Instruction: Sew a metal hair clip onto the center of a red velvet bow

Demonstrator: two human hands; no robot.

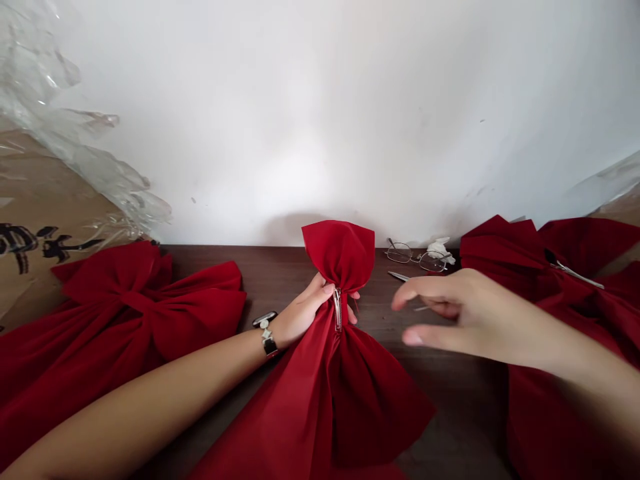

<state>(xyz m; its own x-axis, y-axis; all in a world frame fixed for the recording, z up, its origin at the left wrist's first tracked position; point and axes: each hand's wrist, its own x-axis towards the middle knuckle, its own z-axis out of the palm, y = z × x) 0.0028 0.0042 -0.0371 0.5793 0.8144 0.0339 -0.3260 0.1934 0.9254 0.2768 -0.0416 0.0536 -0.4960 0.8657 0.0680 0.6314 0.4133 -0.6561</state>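
My left hand [313, 303] is closed round the gathered middle of a red fabric bow [345, 253], its fingertips showing on the far side. A silver metal hair clip [337, 310] lies lengthwise along the cinched part. Below it the bow's long tails spread toward me. To the right, my right hand [450, 310] hovers over the table, thumb and fingers apart, slightly blurred. Beyond its fingers a pointed metal blade tip [399, 275] shows on the table; the rest is hidden behind the hand. A thin silvery piece between thumb and fingers cannot be made out.
Another red bow [135, 300] lies at left, and more red bow fabric [510, 253] with a metal clip [577, 273] at right. Eyeglasses [400, 253] and crumpled tissue [440, 250] sit by the wall. A cardboard box [45, 193] under clear plastic stands left on the dark table [270, 267].
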